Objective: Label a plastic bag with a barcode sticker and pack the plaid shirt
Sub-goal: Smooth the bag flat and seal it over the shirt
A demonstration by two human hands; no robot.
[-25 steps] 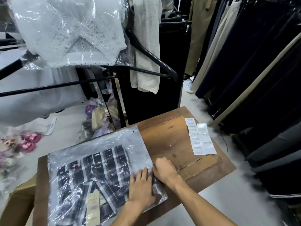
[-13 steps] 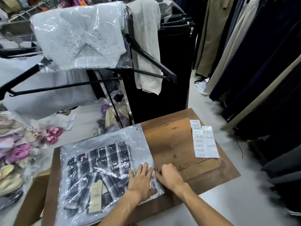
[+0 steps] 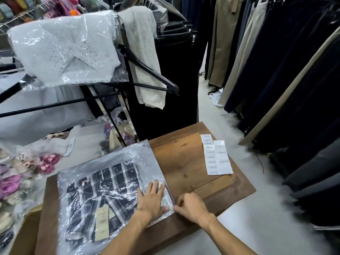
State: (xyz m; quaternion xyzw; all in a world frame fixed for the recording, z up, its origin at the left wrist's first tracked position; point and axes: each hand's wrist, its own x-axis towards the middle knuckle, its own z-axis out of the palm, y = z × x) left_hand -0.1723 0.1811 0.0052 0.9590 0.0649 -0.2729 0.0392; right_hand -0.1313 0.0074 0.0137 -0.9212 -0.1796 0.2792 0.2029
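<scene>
Left hand (image 3: 152, 199) lies flat, fingers spread, on my clear plastic bag (image 3: 103, 183) over the folded plaid shirt (image 3: 103, 188) on the tabletop (image 3: 185, 162); my right hand (image 3: 189, 207) pinches the bag's near corner beside its barcode sticker (image 3: 165, 202).

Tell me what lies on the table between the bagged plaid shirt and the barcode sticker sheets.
Nothing. In the head view, only bare wood of the table separates the plastic bag holding the plaid shirt from the sticker sheets.
</scene>
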